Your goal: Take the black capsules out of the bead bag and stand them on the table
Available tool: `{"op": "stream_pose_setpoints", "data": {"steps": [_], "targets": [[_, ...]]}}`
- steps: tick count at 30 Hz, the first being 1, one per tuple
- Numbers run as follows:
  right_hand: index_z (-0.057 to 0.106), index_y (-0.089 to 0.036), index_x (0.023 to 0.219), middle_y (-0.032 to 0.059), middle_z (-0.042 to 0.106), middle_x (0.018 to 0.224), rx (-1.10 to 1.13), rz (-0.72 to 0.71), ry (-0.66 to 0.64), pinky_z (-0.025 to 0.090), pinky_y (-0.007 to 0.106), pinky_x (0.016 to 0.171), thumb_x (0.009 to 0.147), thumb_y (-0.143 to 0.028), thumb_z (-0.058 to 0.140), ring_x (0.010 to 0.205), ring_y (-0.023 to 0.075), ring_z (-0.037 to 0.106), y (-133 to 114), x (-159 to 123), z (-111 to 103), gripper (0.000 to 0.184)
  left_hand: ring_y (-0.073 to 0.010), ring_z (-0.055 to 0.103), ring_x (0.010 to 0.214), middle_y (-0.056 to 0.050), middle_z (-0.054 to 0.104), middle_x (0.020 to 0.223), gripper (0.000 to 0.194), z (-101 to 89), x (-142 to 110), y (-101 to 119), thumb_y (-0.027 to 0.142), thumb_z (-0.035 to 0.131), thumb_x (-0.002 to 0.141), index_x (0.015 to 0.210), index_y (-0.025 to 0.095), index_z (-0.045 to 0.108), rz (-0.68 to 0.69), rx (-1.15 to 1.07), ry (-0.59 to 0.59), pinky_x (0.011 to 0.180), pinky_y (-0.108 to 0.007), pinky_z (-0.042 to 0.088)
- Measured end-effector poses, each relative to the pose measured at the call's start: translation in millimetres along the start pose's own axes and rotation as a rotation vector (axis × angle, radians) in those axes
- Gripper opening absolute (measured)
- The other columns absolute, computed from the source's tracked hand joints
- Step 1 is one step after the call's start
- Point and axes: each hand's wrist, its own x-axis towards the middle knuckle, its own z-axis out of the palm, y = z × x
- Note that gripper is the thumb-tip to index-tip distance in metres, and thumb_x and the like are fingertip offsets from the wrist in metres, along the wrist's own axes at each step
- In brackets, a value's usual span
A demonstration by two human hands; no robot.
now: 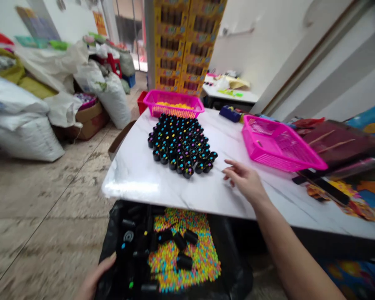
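My right hand hovers just over the white marble table, fingers spread and holding nothing, a little right of a dense cluster of small black cylinders with coloured tops. My left hand is low at the bottom left, resting on the rim of a black bag. Its fingers are mostly hidden. The bag holds a heap of multicoloured beads with several loose black cylinders lying on them.
An empty pink basket tilts at the table's right. A second pink basket with yellow pieces sits at the far edge. Dark trays and printed sheets crowd the right side. White sacks and boxes line the floor at left.
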Motion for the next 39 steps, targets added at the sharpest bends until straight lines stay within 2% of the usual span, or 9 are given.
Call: {"op": "stream_pose_setpoints", "data": {"steps": [3,7,9,14,19,24,28,36,39], "targets": [[0.064,-0.02,0.113,0.0029,0.065,0.079,-0.136,-0.138,-0.003,0.05,0.024,0.053,0.083,-0.034,0.062,0.063,0.0132,0.061,-13,-66,5,0.033,-0.0277,0.068,0.092,-0.011,0.074,0.098,0.027,-17.8,13,-9,0.021,0.066,0.082,0.108,0.013,0.067,-0.011,-0.031,0.022,0.079,-0.04,0.057],[0.065,-0.023,0.111,0.0061,0.068,0.092,-0.393,-0.244,-0.468,0.055,0.031,0.07,0.088,-0.031,0.055,0.077,0.0173,0.065,-3,-133,38,0.026,-0.0304,0.072,0.084,-0.012,0.077,0.083,0.025,-29.4,20,-12,0.015,0.064,0.08,0.103,0.009,0.071,0.021,-0.022,-0.044,0.075,-0.039,0.059],[0.062,-0.021,0.116,0.01,0.067,0.106,-0.596,-0.276,-0.569,0.055,0.035,0.081,0.087,-0.026,0.056,0.092,0.0213,0.065,16,-146,59,0.031,-0.0303,0.073,0.08,-0.012,0.077,0.079,0.027,-28.8,19,-11,0.016,0.064,0.08,0.105,0.008,0.071,0.03,-0.011,-0.076,0.074,-0.038,0.059],[0.057,-0.016,0.12,0.0136,0.065,0.113,-0.842,-0.307,-0.659,0.051,0.038,0.09,0.08,-0.012,0.056,0.104,0.0259,0.062,45,-142,83,0.041,-0.0283,0.073,0.077,-0.01,0.077,0.077,0.026,-26.3,14,-11,0.017,0.065,0.081,0.105,0.01,0.072,0.074,0.006,-0.128,0.077,-0.037,0.059],[0.047,-0.013,0.13,0.0066,0.07,0.079,-0.686,-0.094,-0.73,0.053,0.031,0.066,0.091,-0.03,0.05,0.071,0.022,0.068,39,-137,67,0.043,-0.0301,0.071,0.09,-0.012,0.077,0.086,0.026,-30.7,16,-16,0.019,0.064,0.082,0.105,0.009,0.072,0.067,-0.015,-0.116,0.079,-0.037,0.058],[0.058,-0.025,0.124,0.0099,0.062,0.122,-0.774,-0.488,-0.724,0.051,0.038,0.084,0.09,-0.015,0.044,0.104,0.0249,0.06,42,-129,53,0.038,-0.0306,0.071,0.089,-0.013,0.077,0.089,0.024,-32.8,16,-15,0.018,0.062,0.083,0.103,0.01,0.072,0.048,-0.004,-0.107,0.083,-0.041,0.057],[0.052,-0.024,0.133,0.0095,0.054,0.136,-0.812,-0.732,-0.958,0.051,0.04,0.087,0.088,-0.011,0.044,0.11,0.0259,0.056,45,-129,53,0.048,-0.0299,0.072,0.086,-0.012,0.077,0.085,0.023,-31.5,14,-14,0.017,0.061,0.084,0.103,0.01,0.072,0.058,-0.006,-0.099,0.082,-0.04,0.057],[0.057,-0.017,0.122,0.0113,0.062,0.105,-0.891,-0.763,-1.095,0.049,0.034,0.081,0.093,-0.023,0.046,0.091,0.0214,0.057,47,-148,55,0.032,-0.0264,0.073,0.068,-0.011,0.077,0.078,0.021,-27.8,14,-8,0.016,0.059,0.085,0.1,0.01,0.072,0.07,0.058,-0.096,0.066,-0.036,0.06],[0.057,-0.015,0.121,0.0119,0.06,0.105,-0.932,-0.744,-1.047,0.049,0.032,0.078,0.093,-0.022,0.045,0.092,0.0209,0.056,47,-145,55,0.032,-0.028,0.073,0.07,-0.012,0.077,0.079,0.019,-27.8,16,-8,0.016,0.058,0.085,0.095,0.011,0.073,0.055,0.068,-0.085,0.065,-0.039,0.061]]}}
